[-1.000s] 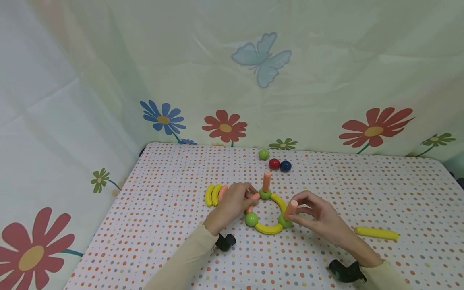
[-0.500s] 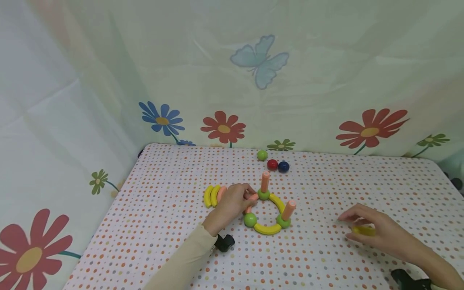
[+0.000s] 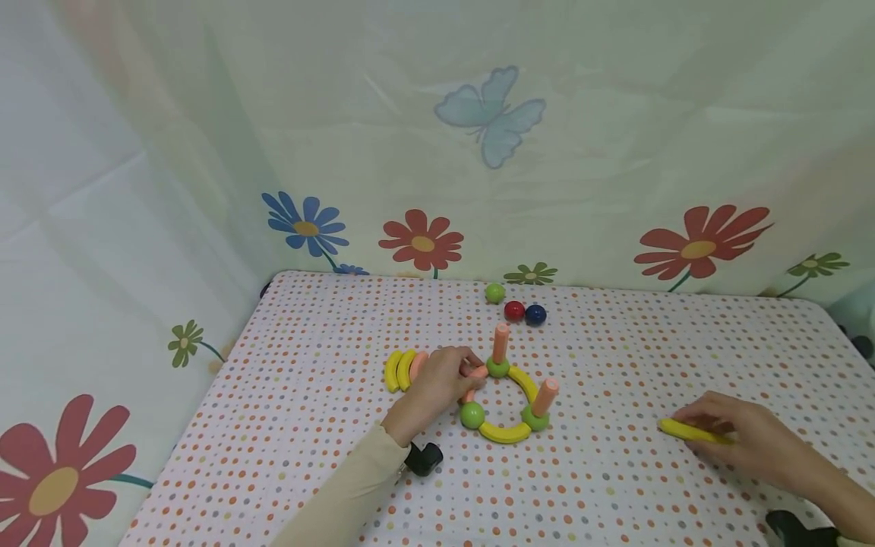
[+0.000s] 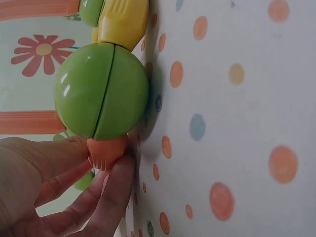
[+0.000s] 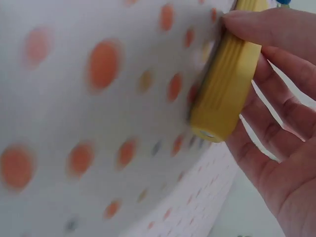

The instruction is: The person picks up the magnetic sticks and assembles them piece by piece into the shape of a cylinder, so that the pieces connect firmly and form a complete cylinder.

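Observation:
My left hand pinches an orange curved stick on the left side of a ring of magnetic-looking toy pieces. That stick meets a green ball; the hand partly hides it. Two yellow curved sticks and two more green balls make up the rest of the ring. Orange straight sticks stand upright on those two balls. Off to the right, my right hand pinches a yellow straight stick between thumb and fingers, at or just above the tabletop.
Green, red and blue balls lie behind the ring. Yellow curved sticks and an orange curved one sit left of my left hand. A dotted cloth covers the table; a printed curtain hangs behind.
My right hand has let go of the upright orange stick at the ring's right, moved right and taken hold of the yellow straight stick. My left hand has stayed in place.

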Available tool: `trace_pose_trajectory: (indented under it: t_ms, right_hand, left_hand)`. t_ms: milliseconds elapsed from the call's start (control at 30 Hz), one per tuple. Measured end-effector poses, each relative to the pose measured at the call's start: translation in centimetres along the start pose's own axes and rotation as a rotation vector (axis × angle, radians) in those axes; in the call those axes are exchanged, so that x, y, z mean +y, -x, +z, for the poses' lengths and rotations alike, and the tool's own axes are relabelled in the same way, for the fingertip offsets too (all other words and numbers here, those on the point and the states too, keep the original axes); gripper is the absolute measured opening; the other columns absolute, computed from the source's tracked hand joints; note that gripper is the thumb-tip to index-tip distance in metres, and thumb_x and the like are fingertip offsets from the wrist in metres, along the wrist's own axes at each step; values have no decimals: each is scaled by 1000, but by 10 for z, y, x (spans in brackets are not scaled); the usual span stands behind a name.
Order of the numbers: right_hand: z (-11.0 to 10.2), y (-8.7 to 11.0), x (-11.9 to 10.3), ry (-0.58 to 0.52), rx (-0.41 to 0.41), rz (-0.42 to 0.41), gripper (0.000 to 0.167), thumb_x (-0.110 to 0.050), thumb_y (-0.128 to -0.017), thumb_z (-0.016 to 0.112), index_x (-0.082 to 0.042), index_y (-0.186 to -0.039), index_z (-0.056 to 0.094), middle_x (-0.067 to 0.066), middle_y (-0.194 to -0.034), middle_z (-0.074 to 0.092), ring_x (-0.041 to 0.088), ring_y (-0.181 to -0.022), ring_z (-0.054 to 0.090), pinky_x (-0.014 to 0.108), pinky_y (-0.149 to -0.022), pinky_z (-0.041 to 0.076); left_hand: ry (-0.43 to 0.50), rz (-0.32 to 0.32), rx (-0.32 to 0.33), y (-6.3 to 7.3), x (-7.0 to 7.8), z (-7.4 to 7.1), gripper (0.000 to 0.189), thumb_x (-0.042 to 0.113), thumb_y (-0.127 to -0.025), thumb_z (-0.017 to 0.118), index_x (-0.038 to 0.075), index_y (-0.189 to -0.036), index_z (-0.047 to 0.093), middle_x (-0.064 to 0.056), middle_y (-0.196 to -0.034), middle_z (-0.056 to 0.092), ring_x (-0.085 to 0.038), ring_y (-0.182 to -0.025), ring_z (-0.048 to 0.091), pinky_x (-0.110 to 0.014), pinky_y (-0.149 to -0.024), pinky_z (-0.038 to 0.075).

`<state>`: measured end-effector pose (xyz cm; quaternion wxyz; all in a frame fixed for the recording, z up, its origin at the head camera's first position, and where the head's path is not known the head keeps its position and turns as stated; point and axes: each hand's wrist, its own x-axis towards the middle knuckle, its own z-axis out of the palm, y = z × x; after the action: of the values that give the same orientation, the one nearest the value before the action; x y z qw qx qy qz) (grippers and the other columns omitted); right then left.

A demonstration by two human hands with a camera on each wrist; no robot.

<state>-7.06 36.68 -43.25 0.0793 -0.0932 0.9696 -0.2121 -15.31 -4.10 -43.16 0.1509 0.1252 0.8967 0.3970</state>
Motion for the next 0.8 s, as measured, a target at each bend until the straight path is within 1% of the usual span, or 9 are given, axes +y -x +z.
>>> trace_pose_trajectory:
  t_ms: [167,233,333,400,467,533,600,700,800]
  right_hand:
    - [-2,-13,-22,-59,0,-86,33,-2,-78,89,-3,-107,74,-1,-97,70,-1,-80,60,24,-65,56]
    - [-5,-20,-36,-71,32,-123,33,-1,-77,89,-3,-106,73,0,-97,70,1,-80,60,26,-64,56]
    - [-14,-35,-65,-78,105,-168,33,-1,-77,91,-1,-105,72,1,-96,71,8,-81,63,27,-63,57]
    - [-22,-46,-86,-87,175,-227,34,1,-76,91,-1,-104,71,2,-96,72,15,-82,65,28,-65,58]
    - [-30,-54,-110,-112,236,-284,34,-1,-78,91,-3,-105,71,1,-97,72,17,-84,67,27,-69,59]
    - [-35,-61,-136,-173,293,-353,33,0,-79,90,-5,-105,70,0,-98,71,15,-86,68,27,-73,60]
    - [-36,-64,-163,-260,329,-430,33,3,-80,88,-5,-106,70,0,-100,71,11,-89,68,27,-76,60]
    - [-28,-66,-203,-431,321,-546,34,9,-81,84,-5,-108,69,0,-104,70,8,-92,68,30,-80,61]
    - [-11,-66,-231,-572,270,-630,37,11,-82,83,-5,-113,69,2,-109,70,12,-95,69,33,-81,61]
  left_hand:
    - [1,-1,1,0,1,0,19,14,-96,78,8,-114,74,4,-82,64,-9,-67,55,-20,-60,43]
    - [6,4,-4,0,2,0,20,14,-96,78,7,-114,74,4,-82,65,-9,-66,55,-20,-60,43]
    - [9,4,-10,1,3,0,20,14,-96,78,7,-115,74,4,-81,65,-9,-65,55,-20,-60,42]
    - [11,5,-9,1,3,0,20,14,-96,78,7,-115,74,4,-81,65,-9,-66,55,-20,-60,42]
    - [16,2,-7,2,3,0,20,14,-96,78,7,-115,74,4,-81,65,-9,-66,55,-20,-61,43]
    - [22,4,-6,2,2,1,21,13,-96,78,6,-115,74,3,-81,65,-9,-66,55,-20,-60,43]
    - [28,5,-5,2,1,0,21,13,-95,79,5,-115,73,3,-81,65,-9,-65,55,-21,-60,43]
    - [47,24,-10,4,-1,0,21,12,-96,78,4,-115,72,2,-77,64,-9,-61,56,-20,-59,43]
    - [71,93,-10,5,-4,-1,12,11,-98,75,1,-104,71,1,-69,61,-9,-56,53,-20,-58,41]
